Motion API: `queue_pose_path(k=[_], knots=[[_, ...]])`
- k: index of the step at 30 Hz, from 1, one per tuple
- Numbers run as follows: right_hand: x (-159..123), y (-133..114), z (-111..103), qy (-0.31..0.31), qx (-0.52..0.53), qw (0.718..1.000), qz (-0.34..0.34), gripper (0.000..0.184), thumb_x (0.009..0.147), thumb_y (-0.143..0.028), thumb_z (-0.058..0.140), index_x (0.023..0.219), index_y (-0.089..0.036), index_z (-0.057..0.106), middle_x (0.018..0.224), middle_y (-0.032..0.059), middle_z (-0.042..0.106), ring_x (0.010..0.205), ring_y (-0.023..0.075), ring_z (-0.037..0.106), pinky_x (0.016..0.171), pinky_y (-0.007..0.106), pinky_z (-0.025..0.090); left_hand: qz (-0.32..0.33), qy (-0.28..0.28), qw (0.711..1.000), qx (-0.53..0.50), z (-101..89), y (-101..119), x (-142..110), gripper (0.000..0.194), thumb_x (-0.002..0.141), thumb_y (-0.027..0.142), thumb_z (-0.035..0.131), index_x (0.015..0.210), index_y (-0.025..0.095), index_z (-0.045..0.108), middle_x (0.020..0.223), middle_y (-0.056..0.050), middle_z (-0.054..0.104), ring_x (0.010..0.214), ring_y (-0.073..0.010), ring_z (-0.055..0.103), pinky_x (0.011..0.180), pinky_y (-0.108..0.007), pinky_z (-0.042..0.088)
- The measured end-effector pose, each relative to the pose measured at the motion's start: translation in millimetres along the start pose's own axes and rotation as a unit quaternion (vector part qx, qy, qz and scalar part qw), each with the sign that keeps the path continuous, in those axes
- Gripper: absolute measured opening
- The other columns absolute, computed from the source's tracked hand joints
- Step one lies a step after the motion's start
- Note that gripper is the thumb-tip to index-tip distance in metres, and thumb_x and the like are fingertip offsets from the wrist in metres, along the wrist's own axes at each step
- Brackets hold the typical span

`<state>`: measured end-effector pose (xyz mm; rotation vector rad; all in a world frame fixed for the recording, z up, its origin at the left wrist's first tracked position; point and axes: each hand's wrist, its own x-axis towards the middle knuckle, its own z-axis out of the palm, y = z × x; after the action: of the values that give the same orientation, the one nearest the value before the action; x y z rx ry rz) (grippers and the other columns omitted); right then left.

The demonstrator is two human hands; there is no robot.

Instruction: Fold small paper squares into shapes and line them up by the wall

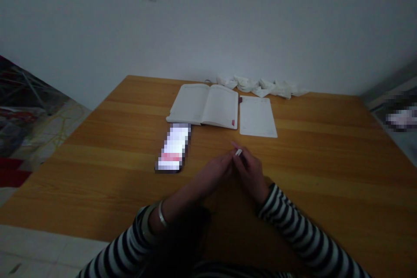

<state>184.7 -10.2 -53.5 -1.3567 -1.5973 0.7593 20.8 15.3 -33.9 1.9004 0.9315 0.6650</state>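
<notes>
My left hand [220,167] and my right hand [251,170] meet at the fingertips above the near middle of the table. A small white piece [239,152] shows between the fingers of my right hand, which is closed on it. It is too small and dim to tell its kind. The fingers of my left hand are pressed together against it or just beside it; their tips are partly hidden. Beyond the hands lie a loose white sheet of paper [258,117] and an open notebook [204,105]. A phone [174,145] with a lit screen rests left of my hands.
Crumpled white tissue [265,87] lies in a strip along the wall [208,21] at the table's back edge. The wooden table [325,160] ends at the left over a pale tiled floor [48,247]. Clutter [26,113] fills the space beyond its left side.
</notes>
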Motion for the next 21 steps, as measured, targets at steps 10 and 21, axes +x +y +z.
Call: queue_pose_path(k=[10,21], knots=[[-1.5,-7.3,3.6,0.005,-0.298,0.951,-0.082,0.054,0.104,-0.032,0.036,0.156,-0.014,0.036,0.1,0.0154,0.077,0.081,0.0269,0.073,0.073,0.039,0.058,0.017,-0.027,0.998,-0.048,-4.0,-3.5,2.2,0.019,0.096,0.024,0.051,0.111,0.017,0.061,0.099,-0.006,0.071,0.086,-0.0184,0.067,0.082,-0.033,0.056],[1.2,0.3,6.3,-0.02,-0.227,0.972,-0.06,0.06,0.101,-0.026,0.034,0.16,-0.016,0.024,0.12,0.0189,0.071,0.102,0.0322,0.071,0.087,0.051,0.058,0.052,0.026,0.998,-0.012,3.0,-4.2,2.1,0.05,0.094,0.014,0.052,0.144,0.021,0.045,0.138,-0.012,0.058,0.122,-0.0234,0.059,0.108,-0.041,0.048]])
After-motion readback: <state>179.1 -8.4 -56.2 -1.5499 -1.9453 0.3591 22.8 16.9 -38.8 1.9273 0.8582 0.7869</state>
